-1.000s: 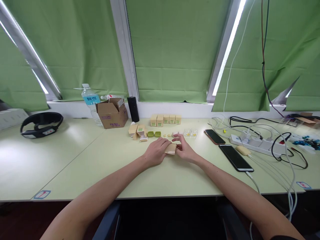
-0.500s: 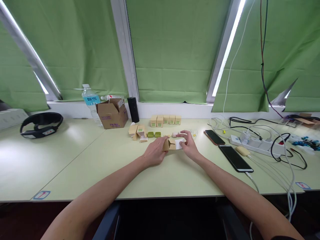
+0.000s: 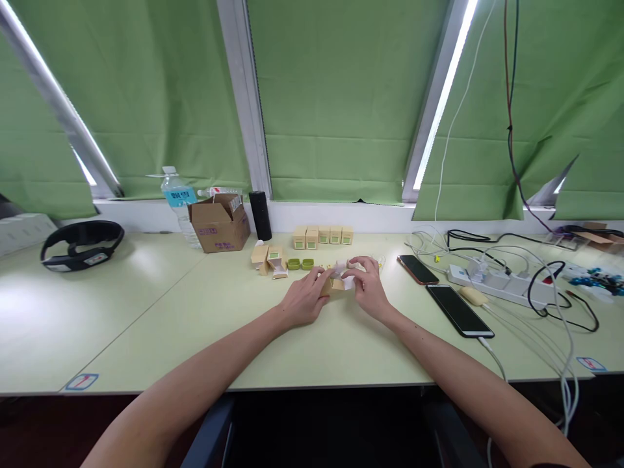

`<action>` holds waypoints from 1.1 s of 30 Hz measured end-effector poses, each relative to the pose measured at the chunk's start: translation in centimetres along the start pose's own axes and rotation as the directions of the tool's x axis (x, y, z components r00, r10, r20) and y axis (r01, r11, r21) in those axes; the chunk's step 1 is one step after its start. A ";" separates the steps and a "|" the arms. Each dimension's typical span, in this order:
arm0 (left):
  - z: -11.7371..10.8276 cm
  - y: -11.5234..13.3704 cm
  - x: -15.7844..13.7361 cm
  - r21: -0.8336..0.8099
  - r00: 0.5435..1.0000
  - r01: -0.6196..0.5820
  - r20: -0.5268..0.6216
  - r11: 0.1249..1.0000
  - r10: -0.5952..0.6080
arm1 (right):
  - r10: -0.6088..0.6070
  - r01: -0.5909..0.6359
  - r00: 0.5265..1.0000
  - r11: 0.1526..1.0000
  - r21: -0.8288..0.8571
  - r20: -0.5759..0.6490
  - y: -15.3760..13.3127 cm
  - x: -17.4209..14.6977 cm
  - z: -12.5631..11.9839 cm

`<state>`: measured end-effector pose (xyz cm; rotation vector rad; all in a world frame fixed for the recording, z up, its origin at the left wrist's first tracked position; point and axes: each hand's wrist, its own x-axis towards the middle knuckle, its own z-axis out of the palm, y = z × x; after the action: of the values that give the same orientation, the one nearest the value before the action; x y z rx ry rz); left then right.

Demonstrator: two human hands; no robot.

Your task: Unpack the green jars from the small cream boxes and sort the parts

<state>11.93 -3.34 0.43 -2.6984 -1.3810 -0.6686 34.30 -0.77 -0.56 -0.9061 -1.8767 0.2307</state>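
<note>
We find both bare hands over the middle of the surface (image 3: 185, 344), working at a small tan box (image 3: 336, 285). The left hand (image 3: 303, 300) has its fingers clamped on the left side of that box, which stands open between the two hands. A white flap (image 3: 349, 283) shows at its right end, beside the right hand (image 3: 369, 291). The right fingers are bent around a whitish piece (image 3: 340, 266) just above the box; we cannot tell whether they are closed on it, nor what it is.

Beyond the left hand we note two green containers (image 3: 301, 264) side by side, and to their left two opened tan boxes (image 3: 268, 260). A row of five boxes (image 3: 323, 236) stands farther back. To the left of this row we record a black cylinder (image 3: 260, 216), upright, then a brown carton (image 3: 219, 226) with raised flaps, and a water bottle (image 3: 179, 196) partly behind it. At far left lies a black headset (image 3: 73, 262).

Right of the hands, we observe two dark-screened phones (image 3: 459, 311), the nearer one with a white cable attached, and a white power strip (image 3: 507, 292) with plugs in it.
</note>
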 end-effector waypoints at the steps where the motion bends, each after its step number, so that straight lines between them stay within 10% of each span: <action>1: 0.1 0.0 0.0 0.011 1.000 0.003 -0.002 1.000 -0.003 | -0.009 0.009 1.000 1.000 -0.003 0.018 -0.2 0.0 0.0; 20: 1.1 0.1 -0.4 0.208 0.978 -0.183 -0.064 0.961 0.200 | 0.193 -0.188 0.969 0.981 -0.046 0.153 -0.5 -0.1 1.1; 33: -1.0 -0.8 0.0 0.124 0.987 0.044 -0.157 0.991 -0.025 | 0.502 -0.446 0.860 0.659 0.606 0.087 0.9 1.5 -0.1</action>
<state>10.97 -3.02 1.20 -2.4727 -1.3849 -0.7484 34.44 0.82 0.05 -0.9035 -1.2967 1.0472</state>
